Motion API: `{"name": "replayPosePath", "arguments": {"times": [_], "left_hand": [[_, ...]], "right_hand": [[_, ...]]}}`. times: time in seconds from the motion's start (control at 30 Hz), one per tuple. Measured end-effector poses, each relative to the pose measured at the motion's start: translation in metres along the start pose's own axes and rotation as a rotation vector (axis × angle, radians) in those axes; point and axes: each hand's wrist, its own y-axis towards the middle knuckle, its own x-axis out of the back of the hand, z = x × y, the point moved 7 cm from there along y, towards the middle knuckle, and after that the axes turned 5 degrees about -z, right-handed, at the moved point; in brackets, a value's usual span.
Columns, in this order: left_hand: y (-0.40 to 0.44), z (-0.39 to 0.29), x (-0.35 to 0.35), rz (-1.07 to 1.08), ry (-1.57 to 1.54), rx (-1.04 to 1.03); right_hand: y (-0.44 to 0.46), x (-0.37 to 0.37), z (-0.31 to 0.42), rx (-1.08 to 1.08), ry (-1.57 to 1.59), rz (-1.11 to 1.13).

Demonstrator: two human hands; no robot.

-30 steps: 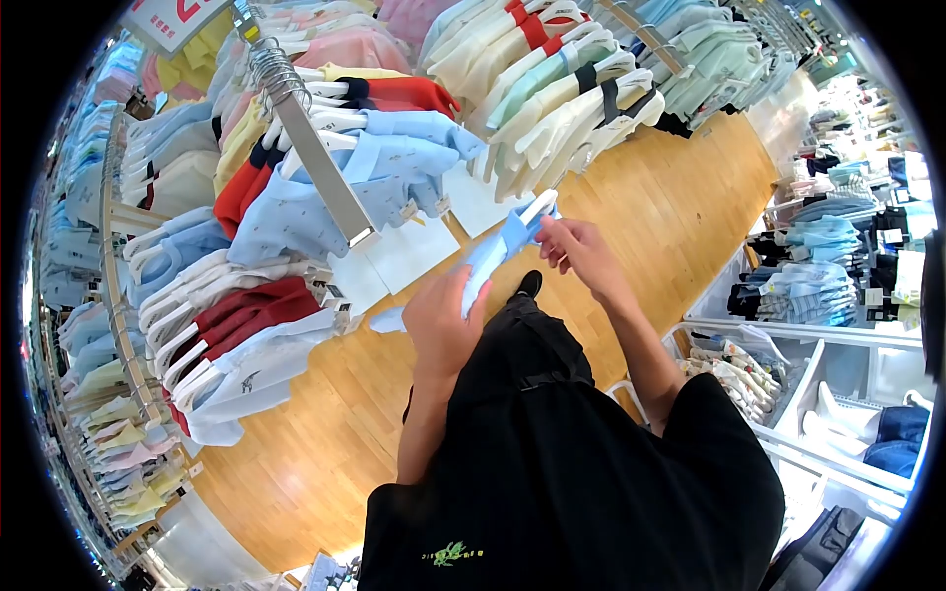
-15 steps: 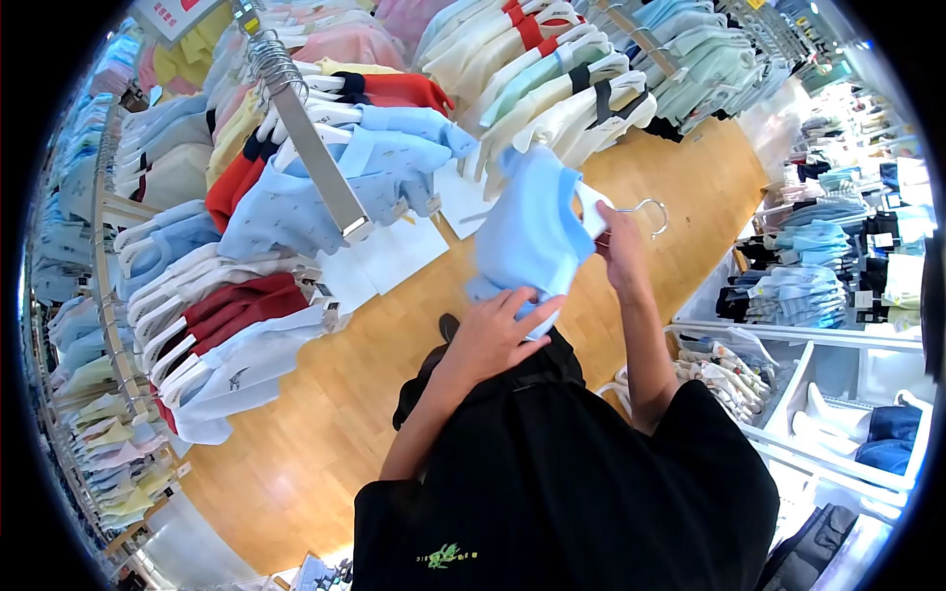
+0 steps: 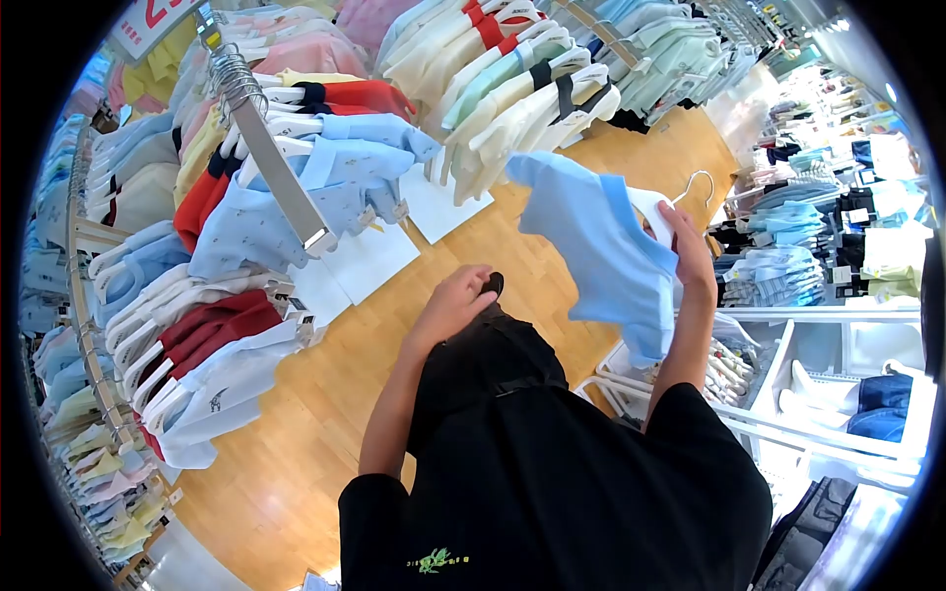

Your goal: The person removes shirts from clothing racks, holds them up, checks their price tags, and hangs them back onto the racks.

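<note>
A small light blue shirt (image 3: 601,246) hangs on a white hanger (image 3: 652,209) with a metal hook, tilted to the right over the floor. My right hand (image 3: 690,251) grips the hanger beside the shirt's collar; part of the fingers is hidden behind them. My left hand (image 3: 453,307) is held in front of my body, apart from the shirt, with loosely bent fingers and nothing visible in them.
A metal rail (image 3: 276,167) carrying blue, red and yellow shirts juts out at the left. Cream shirts (image 3: 527,108) hang at the back. White bins (image 3: 788,394) with folded clothes and more shelves stand on the right. Wooden floor (image 3: 394,345) lies between them.
My left hand has let go of the blue shirt and drawn back left. The shirt has swung open and moved right with my right hand, and the view has shifted slightly.
</note>
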Motion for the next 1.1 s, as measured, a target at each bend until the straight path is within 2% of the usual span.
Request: {"name": "replayPosePath", "arguments": {"times": [0.07,0.1,0.17,0.2,0.27,0.3,0.37,0.4,0.47,0.7,0.77,0.9,0.93,1.0,1.07,1.1], "left_hand": [[0.012,0.035,-0.006,0.018,-0.117,0.080],[0.017,0.059,-0.008,-0.034,-0.172,0.150],[0.022,0.078,-0.006,-0.056,-0.226,0.277],[0.021,0.081,-0.004,-0.058,-0.223,0.279],[0.021,0.073,-0.005,0.028,-0.051,0.065],[0.021,0.072,-0.004,0.028,-0.049,0.066],[0.020,0.070,-0.001,0.015,-0.293,0.069],[0.019,0.071,0.004,0.017,-0.292,0.073],[0.014,0.087,0.007,0.096,-0.469,0.321],[-0.006,0.067,0.033,0.097,-0.357,0.318],[-0.014,0.087,0.030,0.087,-0.458,0.463],[-0.011,0.065,0.035,0.171,-0.464,0.457],[-0.009,0.065,0.038,0.179,-0.387,0.445],[-0.010,0.067,0.039,0.188,-0.316,0.430],[-0.009,0.073,0.047,0.069,-0.389,0.416],[-0.007,0.072,0.048,0.074,-0.391,0.408]], "right_hand": [[-0.004,-0.003,0.005,0.009,-0.010,0.112],[-0.010,-0.004,0.008,-0.008,0.012,0.029],[-0.009,-0.003,0.001,-0.021,0.073,0.064],[-0.012,-0.007,0.003,-0.033,0.130,0.098],[-0.020,-0.009,0.008,-0.058,0.167,0.053],[-0.026,-0.015,0.012,-0.098,0.241,0.028],[-0.026,-0.013,0.007,-0.172,0.348,-0.041],[-0.022,-0.011,0.003,-0.176,0.349,-0.043],[-0.015,-0.005,-0.002,-0.221,0.395,-0.055],[0.004,0.015,-0.005,-0.162,0.368,-0.123],[0.004,0.011,-0.001,-0.159,0.372,-0.069],[0.003,0.006,0.002,-0.177,0.399,-0.066],[0.001,0.007,0.005,-0.153,0.394,-0.118],[0.011,0.014,0.001,-0.124,0.371,-0.059],[0.015,0.025,-0.006,-0.116,0.373,-0.113],[0.014,0.026,-0.004,-0.110,0.378,-0.139]]}}
